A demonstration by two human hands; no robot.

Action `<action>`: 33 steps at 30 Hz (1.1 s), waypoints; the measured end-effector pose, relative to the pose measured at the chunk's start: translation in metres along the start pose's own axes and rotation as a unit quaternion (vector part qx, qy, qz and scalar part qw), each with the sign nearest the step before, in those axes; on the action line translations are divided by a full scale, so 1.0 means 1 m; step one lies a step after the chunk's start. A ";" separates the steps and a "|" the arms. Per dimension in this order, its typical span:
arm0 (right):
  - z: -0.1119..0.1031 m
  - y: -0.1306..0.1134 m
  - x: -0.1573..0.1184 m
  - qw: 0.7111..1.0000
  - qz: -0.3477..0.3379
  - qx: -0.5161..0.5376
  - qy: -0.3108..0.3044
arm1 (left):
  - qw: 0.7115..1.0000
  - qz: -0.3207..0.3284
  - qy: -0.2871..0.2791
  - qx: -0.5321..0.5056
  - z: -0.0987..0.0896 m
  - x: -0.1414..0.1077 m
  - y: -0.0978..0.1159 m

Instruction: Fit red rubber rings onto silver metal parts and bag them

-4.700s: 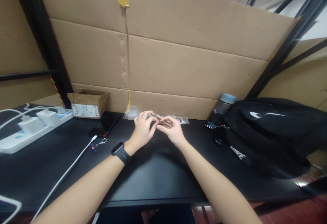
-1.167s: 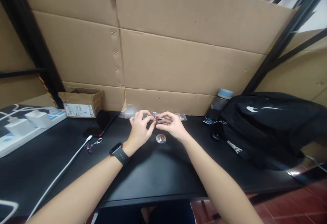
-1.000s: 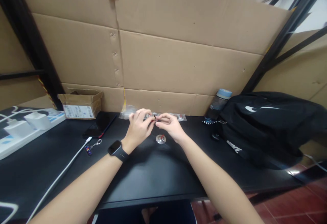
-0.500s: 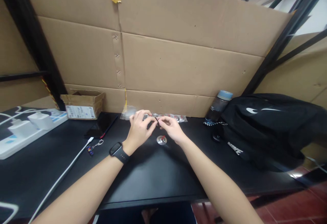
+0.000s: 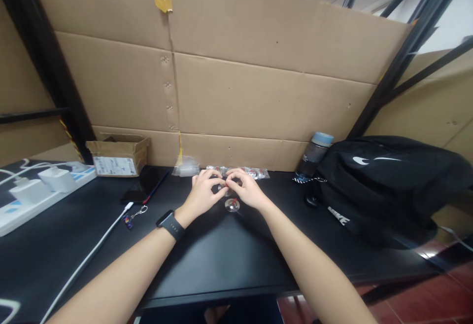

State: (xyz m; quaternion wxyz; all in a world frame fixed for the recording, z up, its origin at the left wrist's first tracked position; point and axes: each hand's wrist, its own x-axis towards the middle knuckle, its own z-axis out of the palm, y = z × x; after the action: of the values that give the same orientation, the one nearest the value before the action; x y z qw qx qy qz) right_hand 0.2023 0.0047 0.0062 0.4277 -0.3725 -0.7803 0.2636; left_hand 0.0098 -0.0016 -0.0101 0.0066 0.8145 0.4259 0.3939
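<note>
Above the black desk my left hand (image 5: 204, 189), with a black watch (image 5: 170, 224) on its wrist, and my right hand (image 5: 247, 191) meet fingertip to fingertip. Both are closed in a pinch around a small red piece (image 5: 226, 184), mostly covered by the fingers, so its exact kind is unclear. Just below the fingers, a round silver disc (image 5: 232, 206) with a red part on top lies on the desk. Behind the hands runs a row of clear plastic packets (image 5: 260, 173) holding silver and red pieces, partly hidden by my fingers.
To the left are a small cardboard box (image 5: 118, 156), a dark phone-like slab (image 5: 145, 186), a keychain (image 5: 129, 219), a white cable (image 5: 90, 255) and a power strip (image 5: 22, 210). A bottle (image 5: 314, 156) and a black bag (image 5: 388, 191) stand right. Cardboard (image 5: 236, 97) walls the back.
My fingertips have shifted their pinch and dipped slightly; a dark thin edge showed between them before, a red bit now. The disc stays on the desk. The camera view has moved slightly.
</note>
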 end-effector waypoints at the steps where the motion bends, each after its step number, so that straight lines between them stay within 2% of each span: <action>1: -0.001 0.001 0.000 1.000 0.007 -0.020 0.002 | 1.000 -0.004 -0.001 0.001 0.000 0.000 0.000; 4: -0.008 0.003 -0.003 0.992 0.037 -0.117 -0.009 | 0.999 -0.026 0.014 0.012 -0.003 0.002 -0.002; 9: -0.019 0.009 -0.009 0.950 0.087 -0.251 -0.164 | 0.996 -0.069 0.043 0.020 -0.008 0.005 -0.006; 13: -0.018 0.013 -0.010 0.937 0.093 -0.287 -0.178 | 0.996 -0.085 0.027 0.023 -0.008 0.004 -0.011; 15: -0.017 0.014 -0.009 0.944 0.078 -0.276 -0.162 | 0.996 -0.089 0.010 0.022 -0.006 0.004 -0.013; 18: -0.014 0.015 -0.005 0.977 0.049 -0.189 -0.085 | 0.994 -0.109 -0.020 0.009 -0.004 0.004 -0.013; 21: -0.008 0.013 -0.001 0.996 0.080 -0.042 -0.012 | 0.989 -0.134 -0.041 -0.038 -0.005 0.005 -0.009; 23: -0.002 0.011 0.000 0.991 0.118 0.061 0.009 | 0.986 -0.143 -0.039 -0.083 -0.007 0.006 -0.007; 26: 0.007 0.007 -0.001 0.972 0.148 0.182 0.009 | 0.978 -0.149 -0.027 -0.142 -0.005 0.006 -0.005; 33: 0.019 0.008 -0.004 0.935 0.169 0.307 0.047 | 0.959 -0.191 -0.017 -0.211 0.010 0.002 -0.013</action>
State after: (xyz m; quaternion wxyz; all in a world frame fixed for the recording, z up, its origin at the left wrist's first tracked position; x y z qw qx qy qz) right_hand 0.1903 0.0042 -0.0103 0.5062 -0.3615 -0.5660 0.5409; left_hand 0.0074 0.0114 -0.0206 0.2607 0.7049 0.4805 0.4520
